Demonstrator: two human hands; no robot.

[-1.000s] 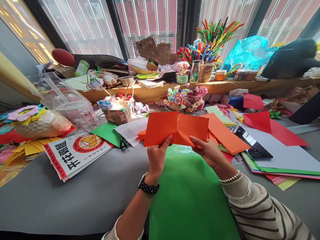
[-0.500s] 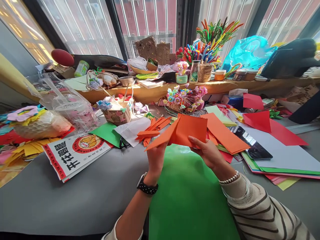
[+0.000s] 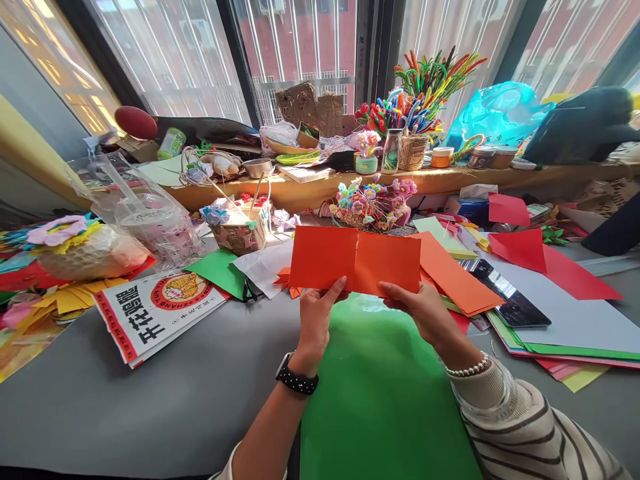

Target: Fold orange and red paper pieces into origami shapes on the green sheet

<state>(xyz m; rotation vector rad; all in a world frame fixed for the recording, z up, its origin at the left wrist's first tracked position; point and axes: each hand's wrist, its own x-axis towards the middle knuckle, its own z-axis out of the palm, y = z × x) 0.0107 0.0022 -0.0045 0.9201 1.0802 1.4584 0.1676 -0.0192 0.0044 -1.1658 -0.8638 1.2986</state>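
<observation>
An orange sheet of paper (image 3: pixel 324 256) is held up nearly flat, with a vertical crease line down its middle. My left hand (image 3: pixel 315 317) pinches its lower left half, thumb in front and fingers behind. At the lower right, my right hand (image 3: pixel 425 312) pinches it the same way. Below the paper lies a green mat (image 3: pixel 385 393). Folded orange paper pieces (image 3: pixel 283 277) show partly behind the sheet's left edge. Another orange paper sheet (image 3: pixel 457 275) rests on the table just right of my right hand.
A phone (image 3: pixel 510 293) lies on stacked coloured paper at right, beside red sheets (image 3: pixel 570 270). On the left are a printed paper bag (image 3: pixel 160 310), a green sheet (image 3: pixel 217 270) and a wrapped cup (image 3: pixel 155 223). Craft flowers (image 3: pixel 367 203) and a cluttered ledge (image 3: pixel 310 190) stand behind.
The orange sheet, bent along its middle before, is now opened out flat and faces me. My left thumb has come round to its front. The view has tilted slightly up.
</observation>
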